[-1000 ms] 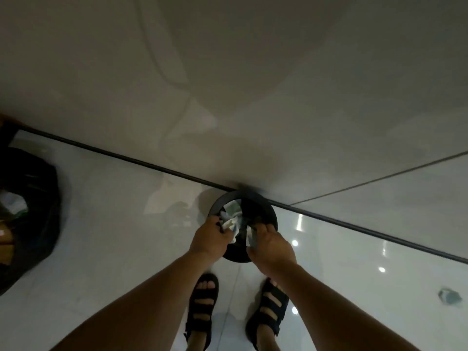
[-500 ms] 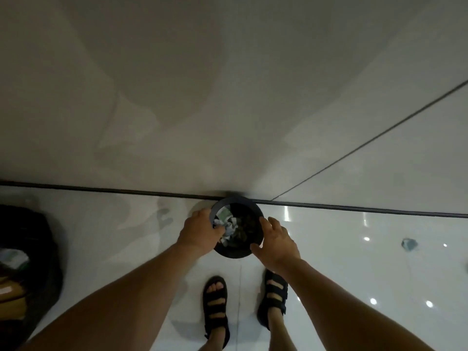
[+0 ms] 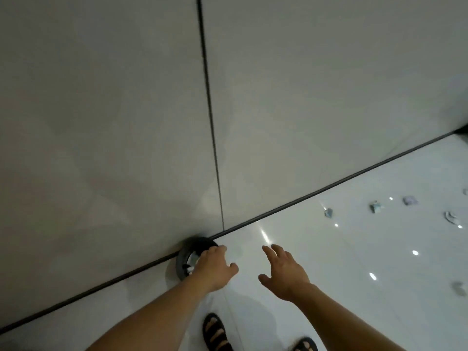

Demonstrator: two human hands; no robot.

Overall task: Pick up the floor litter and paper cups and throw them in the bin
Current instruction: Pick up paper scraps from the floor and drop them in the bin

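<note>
A small round black bin [image 3: 182, 259] stands on the white floor against the wall, with pale crumpled paper showing inside. My left hand [image 3: 215, 267] hovers over the bin's right half, fingers loose, holding nothing. My right hand [image 3: 285, 272] is to the right of the bin, above bare floor, fingers spread and empty. Several crumpled litter scraps lie far right on the floor: one [image 3: 328, 212], another [image 3: 375, 206], a third [image 3: 409, 200]. A crushed paper cup [image 3: 451, 217] lies beyond them.
A grey panelled wall [image 3: 126, 122] fills the upper left, meeting the glossy white floor [image 3: 354, 287] along a dark skirting line [image 3: 329, 187]. My sandalled feet [image 3: 215, 333] stand below the hands. Another pale scrap [image 3: 459, 287] lies at the right edge.
Both hands let go of the crumpled paper into the bin and pulled away; the right hand swung off to the right. The view turned right, bringing more floor litter into sight.
</note>
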